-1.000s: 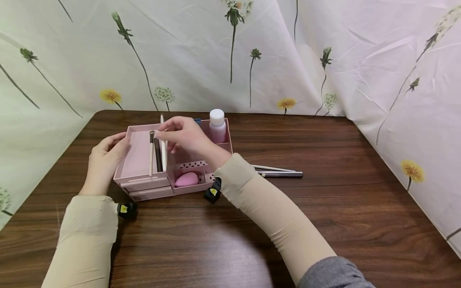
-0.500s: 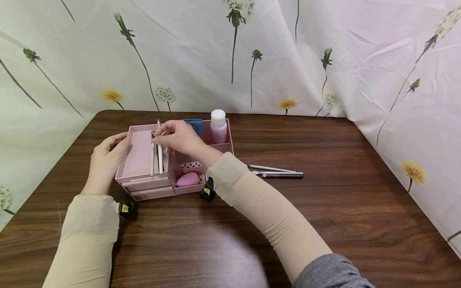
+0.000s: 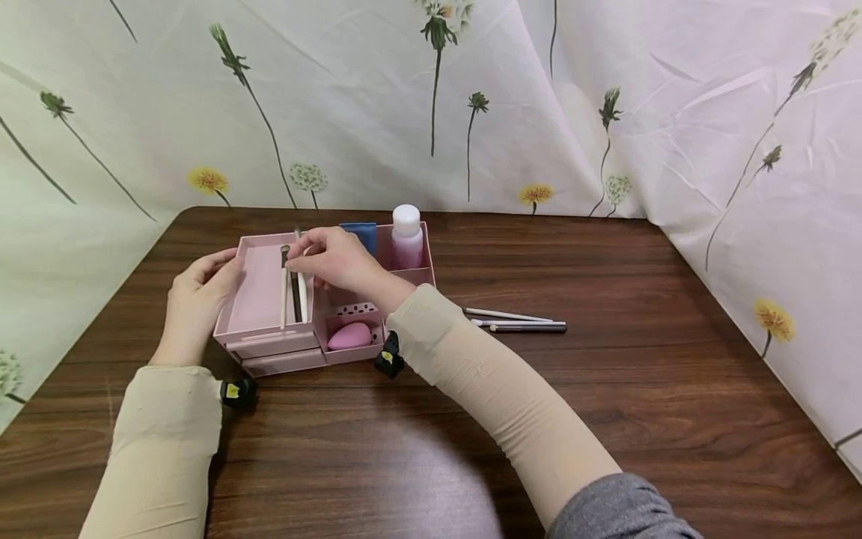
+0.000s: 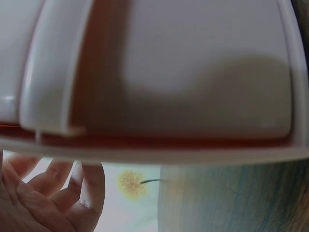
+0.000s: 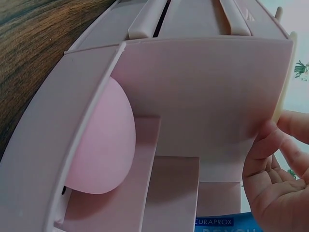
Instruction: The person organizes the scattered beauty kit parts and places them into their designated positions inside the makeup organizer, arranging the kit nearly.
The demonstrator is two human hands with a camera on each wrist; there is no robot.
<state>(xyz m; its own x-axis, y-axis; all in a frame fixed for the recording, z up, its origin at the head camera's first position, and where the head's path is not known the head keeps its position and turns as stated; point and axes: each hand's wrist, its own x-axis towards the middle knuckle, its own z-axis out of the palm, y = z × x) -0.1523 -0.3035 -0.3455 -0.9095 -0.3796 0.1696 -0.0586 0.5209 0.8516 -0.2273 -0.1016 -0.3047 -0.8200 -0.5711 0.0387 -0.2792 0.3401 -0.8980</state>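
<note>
Step in hand, by my judgement: setting brushes side by side in the top tray (image 3: 259, 292) of the pink organizer (image 3: 283, 364). My right hand (image 3: 340, 258) pinches the white brush (image 3: 302, 303) toward its far end; the brush lies along the tray's right edge, next to the dark brush (image 3: 295, 299) and the cream-handled brush (image 3: 283, 299). My left hand (image 3: 195, 296) rests against the tray's left side, fingers relaxed, probably bracing it. Next move likely calls for easing the pinch without rolling the neighbours. Three loose brushes (image 3: 528, 328) lie on the table (image 3: 606, 419), right of the organizer.

Unclear: my fingers cover part of the white brush; left fingertips hidden behind the organizer; blue packet (image 3: 361, 236) partly covered by my right hand.
</note>
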